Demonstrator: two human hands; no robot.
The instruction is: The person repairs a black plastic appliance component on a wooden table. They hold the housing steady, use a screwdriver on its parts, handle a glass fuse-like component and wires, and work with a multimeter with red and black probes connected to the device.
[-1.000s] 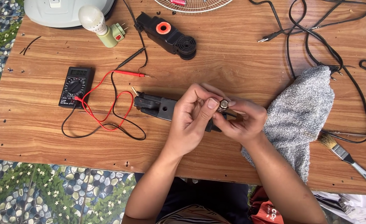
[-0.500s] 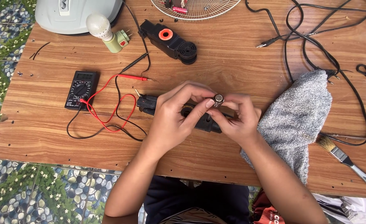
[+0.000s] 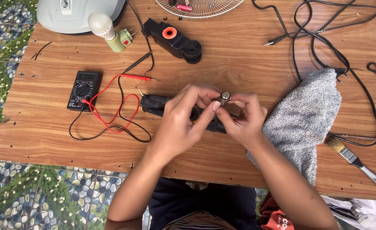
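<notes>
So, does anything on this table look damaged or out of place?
Nothing looks broken. The black cables lie tangled at the far right, and the meter leads sprawl in loops. Both hands pinch a small round metal part.

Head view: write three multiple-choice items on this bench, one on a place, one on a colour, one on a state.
1. Where does the multimeter lie?
A. On the grey cloth
B. On the table, to the picture's left of the hands
C. Inside the fan grille

2. What colours are the multimeter's leads?
A. Red and black
B. Blue and white
C. Green and yellow

3. How is the small round metal part held?
A. Lying loose on the table
B. Pinched between the fingertips of the left hand and right hand
C. Wrapped in the cloth

Answers: B, it sits on bare wood; A, both colours show; B, fingertips of both hands meet on it.
</notes>
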